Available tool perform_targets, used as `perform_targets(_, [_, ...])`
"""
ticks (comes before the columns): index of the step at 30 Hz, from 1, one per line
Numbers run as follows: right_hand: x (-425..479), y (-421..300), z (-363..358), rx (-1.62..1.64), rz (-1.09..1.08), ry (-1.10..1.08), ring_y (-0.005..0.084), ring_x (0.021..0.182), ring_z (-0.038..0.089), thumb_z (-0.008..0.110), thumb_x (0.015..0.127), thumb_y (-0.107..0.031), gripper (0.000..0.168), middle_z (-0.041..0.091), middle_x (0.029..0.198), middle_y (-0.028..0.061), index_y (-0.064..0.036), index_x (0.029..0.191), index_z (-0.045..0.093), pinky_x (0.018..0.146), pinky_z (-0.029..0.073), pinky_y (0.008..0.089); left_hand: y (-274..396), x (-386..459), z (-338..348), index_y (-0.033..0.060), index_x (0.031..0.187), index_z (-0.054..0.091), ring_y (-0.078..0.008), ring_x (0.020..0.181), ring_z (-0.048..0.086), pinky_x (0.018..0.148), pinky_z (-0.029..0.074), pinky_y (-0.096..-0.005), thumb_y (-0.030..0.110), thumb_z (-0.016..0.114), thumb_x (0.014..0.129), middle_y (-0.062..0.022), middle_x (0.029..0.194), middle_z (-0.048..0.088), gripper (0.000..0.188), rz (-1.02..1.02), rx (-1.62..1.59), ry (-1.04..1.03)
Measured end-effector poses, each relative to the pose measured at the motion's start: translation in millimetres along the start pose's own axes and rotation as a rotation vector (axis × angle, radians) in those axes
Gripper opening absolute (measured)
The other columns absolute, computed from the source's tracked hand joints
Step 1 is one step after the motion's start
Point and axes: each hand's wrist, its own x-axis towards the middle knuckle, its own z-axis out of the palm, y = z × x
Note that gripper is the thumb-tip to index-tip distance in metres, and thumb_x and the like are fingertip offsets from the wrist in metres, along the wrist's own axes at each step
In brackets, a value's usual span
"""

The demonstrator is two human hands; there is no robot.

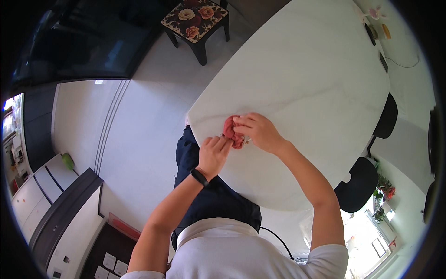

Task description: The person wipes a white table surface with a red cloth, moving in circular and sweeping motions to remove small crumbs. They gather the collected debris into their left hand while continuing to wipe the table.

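A small red cloth item (229,127), bunched up, is between my two hands near the close corner of the white marble-patterned table (296,80). The fingers of my left hand (214,155) pinch its lower left edge, and a black band circles that wrist. My right hand (259,132) has its fingertips on the upper right part of the cloth. A small pale, gold-toned bit (247,141) shows at the cloth's right side, too small to name. My fingers hide part of the cloth.
A stool with a floral seat (195,17) stands beyond the table's left edge. Black chairs (359,185) line the right side. A dark flat item (383,62) lies at the far right edge, near a cable. My lap is against the near edge.
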Motion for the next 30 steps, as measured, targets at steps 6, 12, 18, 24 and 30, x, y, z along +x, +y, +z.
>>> perform_targets(6, [-5.8, -18.8, -34.2, 0.053, 0.012, -0.3, 0.0236, 0.096, 0.063, 0.065, 0.08, 0.001, 0.024, 0.071, 0.11, 0.001, -0.01, 0.099, 0.074, 0.087, 0.055, 0.0374, 16.6, -31.5, 2.9, 0.0085, 0.108, 0.07, -0.0202, 0.091, 0.065, 0.08, 0.051, -0.0351, 0.003, 0.07, 0.073, -0.0019, 0.104, 0.069, 0.035, -0.015, -0.203, -0.029])
perform_targets(12, [47.4, 12.6, -83.7, 0.227, 0.243, -0.124, 0.026, 0.096, 0.06, 0.059, 0.083, 0.006, 0.028, 0.067, 0.101, 0.003, -0.014, 0.098, 0.072, 0.083, 0.053, 0.0367, -13.1, 53.3, -39.4, 0.0075, 0.113, 0.071, -0.0301, 0.085, 0.066, 0.073, 0.054, -0.0407, -0.003, 0.068, 0.082, -0.0078, 0.095, 0.069, 0.033, -0.246, -0.332, 0.232])
perform_targets(18, [102.4, 69.7, -54.4, 0.072, 0.349, 0.03, 0.0285, 0.102, 0.061, 0.06, 0.087, 0.005, 0.041, 0.061, 0.108, 0.0078, -0.019, 0.118, 0.073, 0.085, 0.053, 0.0383, -67.6, 127.4, -19.8, 0.0103, 0.11, 0.074, -0.0305, 0.088, 0.067, 0.071, 0.054, -0.0401, -0.006, 0.068, 0.083, -0.0091, 0.099, 0.069, 0.032, -0.164, -0.131, 0.279])
perform_targets(24, [57.0, 72.0, -34.6, 0.021, 0.278, -0.011, 0.0278, 0.102, 0.06, 0.061, 0.086, 0.003, 0.036, 0.062, 0.103, 0.0042, -0.02, 0.11, 0.073, 0.082, 0.052, 0.0393, -45.5, 101.7, 4.0, 0.0126, 0.107, 0.073, -0.0284, 0.086, 0.064, 0.068, 0.054, -0.0402, -0.008, 0.065, 0.074, -0.0062, 0.093, 0.064, 0.04, -0.157, -0.138, 0.19])
perform_targets(30, [-18.8, 37.4, -40.4, -0.065, 0.336, -0.009, 0.0257, 0.101, 0.06, 0.062, 0.086, -0.001, 0.029, 0.063, 0.105, 0.0012, -0.02, 0.105, 0.073, 0.087, 0.045, 0.0412, 15.1, 65.9, 26.8, 0.0118, 0.106, 0.07, -0.0263, 0.086, 0.063, 0.066, 0.054, -0.0397, -0.006, 0.068, 0.069, -0.0034, 0.094, 0.063, 0.041, -0.114, -0.212, 0.075])
